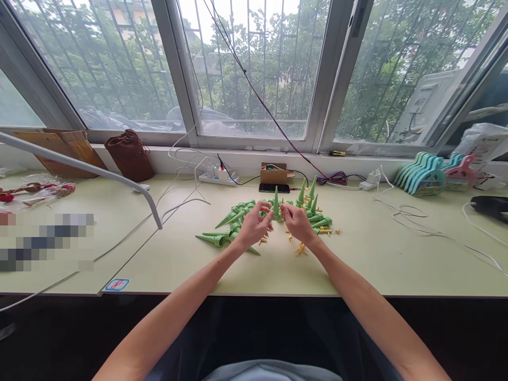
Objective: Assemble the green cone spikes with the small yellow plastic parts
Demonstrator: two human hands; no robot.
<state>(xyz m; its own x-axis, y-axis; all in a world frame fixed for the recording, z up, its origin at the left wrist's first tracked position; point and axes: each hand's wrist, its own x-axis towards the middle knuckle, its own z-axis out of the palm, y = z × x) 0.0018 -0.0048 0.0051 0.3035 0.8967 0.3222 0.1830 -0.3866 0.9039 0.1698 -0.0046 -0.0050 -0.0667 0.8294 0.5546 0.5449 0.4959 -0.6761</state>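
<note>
A green plastic watering spike (276,203) stands upright, point up, between my two hands. My left hand (254,225) has its thumb and fingers closed at the lower part of this spike. Close on the spike's other side, my right hand (297,221) is pinched, and what its fingertips hold is too small to make out. Left of my hands lies a loose pile of green spikes (216,239), their tips pointing various ways. Several more spikes (301,193) stand upright behind my right hand. Small yellow plastic pieces (300,248) are scattered beneath and beside my hands.
Behind the spikes lie a black phone (273,188) and a small cardboard box (273,174). A power strip (218,177) sits by the window. White cables (416,227) cross the table (377,264). Teal hangers (420,174) stand at right, a brown pouch (130,156) at left.
</note>
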